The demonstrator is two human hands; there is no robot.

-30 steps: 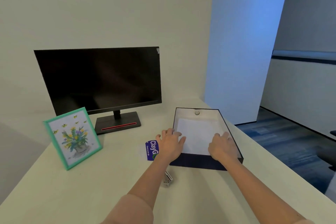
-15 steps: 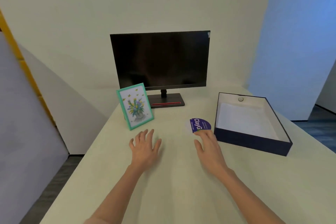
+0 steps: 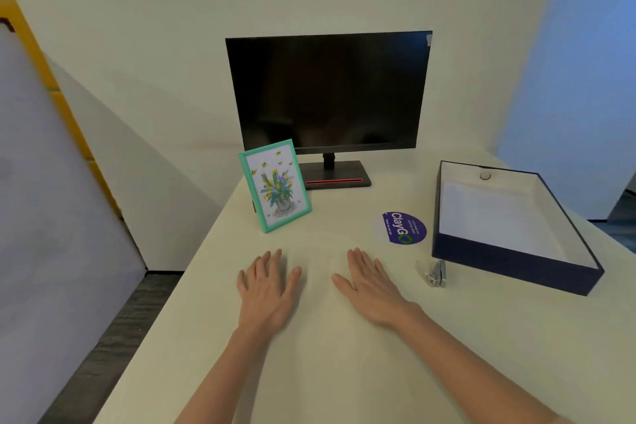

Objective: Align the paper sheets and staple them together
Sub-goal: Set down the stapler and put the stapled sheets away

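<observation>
White paper sheets (image 3: 495, 213) lie flat inside a dark blue open box (image 3: 516, 265) at the right of the pale desk (image 3: 344, 372). A small silver stapler (image 3: 436, 273) lies on the desk just left of the box's near corner. My left hand (image 3: 266, 289) rests palm down on the desk, fingers spread, holding nothing. Beside it my right hand (image 3: 370, 286) also lies flat and open, a short way left of the stapler and not touching it.
A black monitor (image 3: 328, 93) stands at the back of the desk. A green-framed flower picture (image 3: 275, 186) leans in front of its left side. A round purple sticker (image 3: 402, 228) lies between the monitor base and the stapler. The desk's left edge drops to dark floor (image 3: 113, 337).
Both hands left the box with the paper and came to rest flat on the desk at its left. My view swung left, so the box now sits at the right and the stapler shows.
</observation>
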